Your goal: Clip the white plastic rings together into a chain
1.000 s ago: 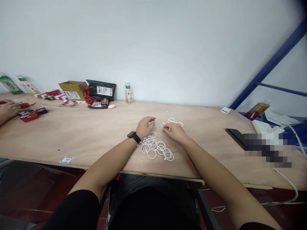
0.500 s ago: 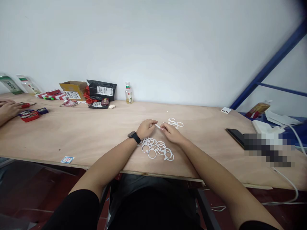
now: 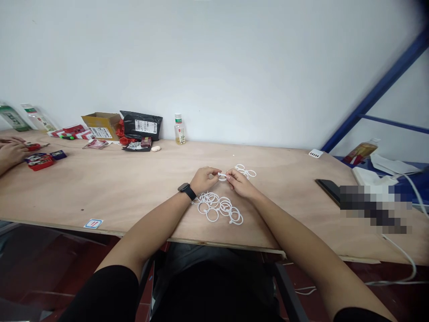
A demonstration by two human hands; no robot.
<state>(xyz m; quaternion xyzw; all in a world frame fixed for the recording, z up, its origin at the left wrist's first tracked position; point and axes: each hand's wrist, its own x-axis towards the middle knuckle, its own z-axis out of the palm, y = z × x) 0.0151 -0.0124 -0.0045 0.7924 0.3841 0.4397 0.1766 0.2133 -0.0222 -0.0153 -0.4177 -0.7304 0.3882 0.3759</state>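
Note:
Between my two hands is a white plastic ring (image 3: 222,179), pinched from both sides. My left hand (image 3: 203,179), with a black watch (image 3: 187,190) on its wrist, grips the ring's left side. On its right side the fingers of my right hand (image 3: 240,183) are closed. Just below the hands lies a loose pile of white rings (image 3: 212,215), several of them overlapping and some with small tabs. Beyond my right hand sits a smaller group of white rings (image 3: 250,173), partly hidden by that hand.
At the back stand a bottle (image 3: 180,129), a black parcel bag (image 3: 142,125) and an open cardboard box (image 3: 100,126). Another person's hand (image 3: 13,153) is at the far left near red and blue packs (image 3: 40,162). A dark phone (image 3: 328,190) lies at the right.
The ring between my hands has turned, so that its loop now shows as a flattened oval. My right hand has shifted slightly. The ring piles look the same.

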